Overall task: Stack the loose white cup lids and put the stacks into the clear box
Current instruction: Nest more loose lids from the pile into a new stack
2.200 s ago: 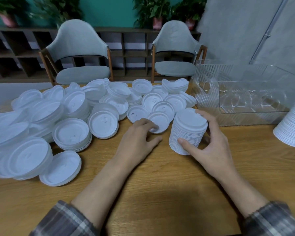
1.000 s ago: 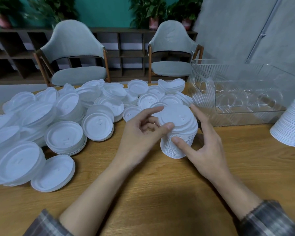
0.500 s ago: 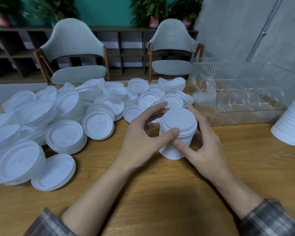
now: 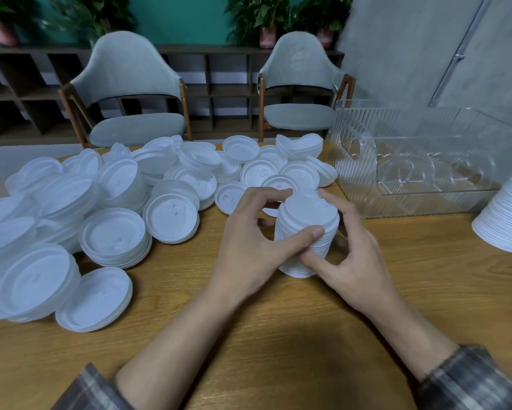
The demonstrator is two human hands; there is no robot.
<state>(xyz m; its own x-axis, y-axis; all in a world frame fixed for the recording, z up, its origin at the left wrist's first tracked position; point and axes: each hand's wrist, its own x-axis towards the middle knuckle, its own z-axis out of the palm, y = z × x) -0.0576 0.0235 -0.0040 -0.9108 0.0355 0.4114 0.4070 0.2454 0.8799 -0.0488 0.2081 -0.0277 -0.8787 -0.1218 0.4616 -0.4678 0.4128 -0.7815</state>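
While both hands (image 4: 302, 250) grip it, the lid stack (image 4: 306, 232) stands upright

This looks like a café or lounge. Grey upholstered chairs (image 4: 127, 81) face a wooden surface (image 4: 278, 335) heaped with white cup lids (image 4: 112, 241); cubby shelves (image 4: 225, 93), potted plants (image 4: 257, 16) and a teal wall (image 4: 183, 19) stand behind.

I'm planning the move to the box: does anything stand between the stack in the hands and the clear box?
Nothing visible does. The left hand and right hand grip the stack, and only bare table lies between it and the box. The box's near wall must be lifted over.
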